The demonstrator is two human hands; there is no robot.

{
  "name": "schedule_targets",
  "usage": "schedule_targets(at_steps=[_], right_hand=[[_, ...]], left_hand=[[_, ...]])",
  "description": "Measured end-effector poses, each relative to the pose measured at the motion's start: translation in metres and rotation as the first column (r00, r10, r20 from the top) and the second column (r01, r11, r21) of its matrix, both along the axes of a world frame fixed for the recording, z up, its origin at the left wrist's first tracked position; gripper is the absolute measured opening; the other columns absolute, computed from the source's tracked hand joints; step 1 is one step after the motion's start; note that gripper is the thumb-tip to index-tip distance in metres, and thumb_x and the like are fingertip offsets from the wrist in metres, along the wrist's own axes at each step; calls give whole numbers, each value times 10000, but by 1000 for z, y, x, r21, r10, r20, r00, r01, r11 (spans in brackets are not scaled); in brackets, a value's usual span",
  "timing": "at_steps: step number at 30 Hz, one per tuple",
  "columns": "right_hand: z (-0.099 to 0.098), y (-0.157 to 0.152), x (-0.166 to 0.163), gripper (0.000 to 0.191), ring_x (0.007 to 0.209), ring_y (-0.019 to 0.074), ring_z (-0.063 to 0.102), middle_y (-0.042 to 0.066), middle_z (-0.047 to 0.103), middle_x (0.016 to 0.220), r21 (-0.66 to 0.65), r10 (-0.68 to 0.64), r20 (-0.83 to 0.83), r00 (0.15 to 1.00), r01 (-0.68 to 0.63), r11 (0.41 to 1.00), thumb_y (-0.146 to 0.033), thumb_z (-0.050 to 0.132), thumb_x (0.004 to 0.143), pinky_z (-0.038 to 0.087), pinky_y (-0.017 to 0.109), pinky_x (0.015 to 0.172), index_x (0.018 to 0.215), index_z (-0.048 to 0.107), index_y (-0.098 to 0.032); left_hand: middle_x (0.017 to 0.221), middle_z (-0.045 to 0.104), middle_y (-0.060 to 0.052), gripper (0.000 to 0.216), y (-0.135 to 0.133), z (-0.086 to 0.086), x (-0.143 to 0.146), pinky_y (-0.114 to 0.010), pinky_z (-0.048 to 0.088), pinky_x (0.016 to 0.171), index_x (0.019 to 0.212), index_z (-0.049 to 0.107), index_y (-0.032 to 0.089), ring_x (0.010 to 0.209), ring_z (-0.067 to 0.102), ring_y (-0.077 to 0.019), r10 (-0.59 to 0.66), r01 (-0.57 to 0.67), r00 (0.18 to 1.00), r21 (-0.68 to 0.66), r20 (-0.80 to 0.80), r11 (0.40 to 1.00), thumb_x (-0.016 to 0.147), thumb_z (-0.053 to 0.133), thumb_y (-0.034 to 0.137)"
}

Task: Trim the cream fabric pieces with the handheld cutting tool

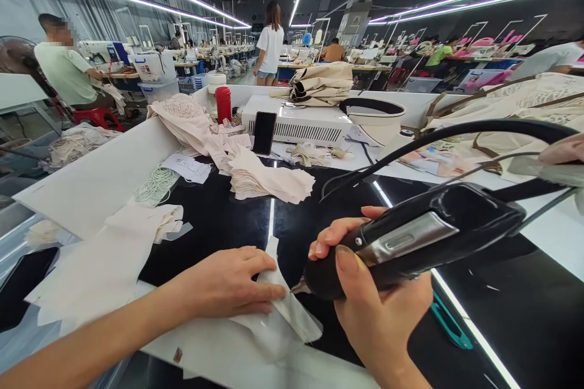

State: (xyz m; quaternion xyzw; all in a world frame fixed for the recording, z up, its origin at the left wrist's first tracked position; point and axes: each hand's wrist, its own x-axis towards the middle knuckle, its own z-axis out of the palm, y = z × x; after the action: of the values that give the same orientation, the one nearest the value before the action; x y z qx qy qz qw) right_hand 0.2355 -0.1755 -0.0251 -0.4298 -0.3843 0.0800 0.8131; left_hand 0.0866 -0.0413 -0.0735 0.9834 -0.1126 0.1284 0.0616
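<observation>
My left hand (228,282) lies flat with its fingers together, pressing a pale fabric strip (292,313) onto the glossy black worktop (219,219). My right hand (365,304) is wrapped round a black hand-held cutting tool (410,243) with a silver plate and a thick black cable. The tool's metal tip touches the strip just right of my left fingertips.
Stacks of cream fabric pieces (260,176) lie ahead, more (114,249) at the left. A red bottle (223,103), a phone (264,132), a white machine box (301,121) and a bowl (371,115) stand behind. Teal scissors (449,325) lie at my right. Other workers sit and stand farther back.
</observation>
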Motion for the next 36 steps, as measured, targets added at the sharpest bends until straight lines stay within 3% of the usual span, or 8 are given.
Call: schedule_targets(at_steps=[15, 36], right_hand=[[6, 7, 2, 366, 576, 147, 650, -48, 690, 770, -12, -78, -24, 997, 78, 997, -224, 807, 829, 581, 311, 578, 1137, 615, -266], [0, 23, 1, 370, 582, 126, 647, -55, 684, 802, 2, -47, -35, 998, 48, 999, -225, 802, 830, 582, 293, 590, 1130, 593, -280]], left_hand=[[1249, 603, -94, 260, -1, -4, -3, -350, 568, 982, 1279, 649, 274, 1055, 637, -210, 32, -32, 999, -42, 8, 999, 1049, 600, 386], [1243, 604, -100, 308, 1, -2, -3, -312, 587, 891, 1314, 670, 284, 1035, 641, -222, 43, -45, 999, -67, -31, 997, 1032, 624, 399]])
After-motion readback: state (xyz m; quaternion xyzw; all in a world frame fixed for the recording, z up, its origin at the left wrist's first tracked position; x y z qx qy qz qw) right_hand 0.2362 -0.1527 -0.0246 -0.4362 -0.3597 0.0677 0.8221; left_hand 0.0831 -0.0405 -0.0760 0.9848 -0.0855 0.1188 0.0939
